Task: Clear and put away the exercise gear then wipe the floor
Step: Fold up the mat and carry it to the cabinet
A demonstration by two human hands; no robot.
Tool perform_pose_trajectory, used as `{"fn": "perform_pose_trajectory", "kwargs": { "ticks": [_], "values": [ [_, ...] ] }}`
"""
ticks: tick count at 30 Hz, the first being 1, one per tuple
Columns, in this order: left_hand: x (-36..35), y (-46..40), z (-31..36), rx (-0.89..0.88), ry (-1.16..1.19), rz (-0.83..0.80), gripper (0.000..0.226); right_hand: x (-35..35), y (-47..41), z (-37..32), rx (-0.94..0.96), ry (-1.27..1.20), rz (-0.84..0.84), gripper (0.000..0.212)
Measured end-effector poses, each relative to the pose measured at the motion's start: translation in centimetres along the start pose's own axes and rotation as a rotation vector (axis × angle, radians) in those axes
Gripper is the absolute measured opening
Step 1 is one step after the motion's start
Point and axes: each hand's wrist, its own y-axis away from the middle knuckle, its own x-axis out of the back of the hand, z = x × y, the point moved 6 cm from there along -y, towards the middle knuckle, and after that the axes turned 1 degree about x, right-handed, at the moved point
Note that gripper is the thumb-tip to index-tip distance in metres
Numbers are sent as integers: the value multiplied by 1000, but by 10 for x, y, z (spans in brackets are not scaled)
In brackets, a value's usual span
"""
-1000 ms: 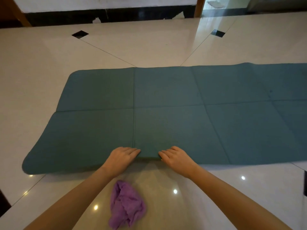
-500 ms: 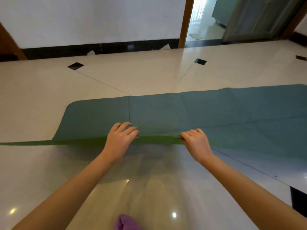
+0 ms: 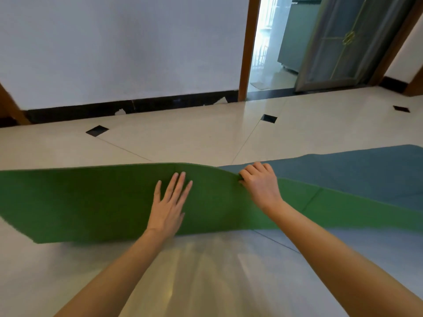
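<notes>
The mat (image 3: 109,202) was only part-folded, its green underside raised over the floor (image 3: 206,138). Left hand (image 3: 168,208) pressed flat, fingers spread; right hand (image 3: 259,183) pinched the mat's edge. Stowing and floor wiping appeared outstanding

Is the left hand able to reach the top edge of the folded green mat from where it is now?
Probably yes. The left hand lies flat and open on the green underside of the mat, its fingertips just below the top edge, with nothing between. The right hand already grips that edge beside it.
</notes>
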Motion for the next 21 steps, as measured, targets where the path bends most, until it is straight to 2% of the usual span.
{"fn": "perform_pose_trajectory", "kwargs": {
  "ticks": [3, 5, 12, 17, 21],
  "values": [
    [-19, -30, -1, 67, -32, -154, 113, -20, -20, 4, -13, -24, 59, 26],
    [-26, -46, 4, 84, -15, -187, 120, -32, -33, 6, -11, -48, 86, 28],
    [-38, -93, 14, 121, 67, -114, 125, -68, -72, 6, 63, -224, 92, 39],
    [-75, -112, 6, 181, 23, -212, 111, -108, -115, 0, 131, -249, -89, 24],
    [-106, -115, 10, 181, 18, -255, 89, -143, -148, -9, 170, -182, -187, 25]
  ]
}}
